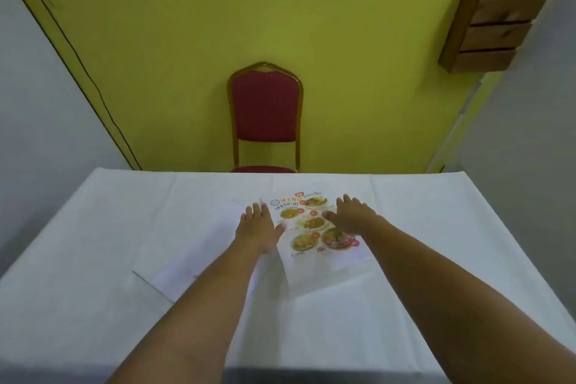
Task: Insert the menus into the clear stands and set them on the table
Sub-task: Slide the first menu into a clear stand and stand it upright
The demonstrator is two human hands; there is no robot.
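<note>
A printed menu (307, 229) with food photos lies flat near the middle of the white tablecloth (93, 305). To its left lies a clear stand (193, 254), flat and hard to see against the cloth. My left hand (258, 227) rests palm down at the menu's left edge, over the seam between the menu and the clear stand, fingers spread. My right hand (350, 215) lies palm down on the menu's right side, fingers apart. Neither hand grips anything. Whether the menu sits inside a second clear sleeve cannot be told.
A red padded chair (265, 109) with a gold frame stands behind the table's far edge, against a yellow wall. A wooden wall box (495, 15) hangs at the upper right. Grey walls flank both sides.
</note>
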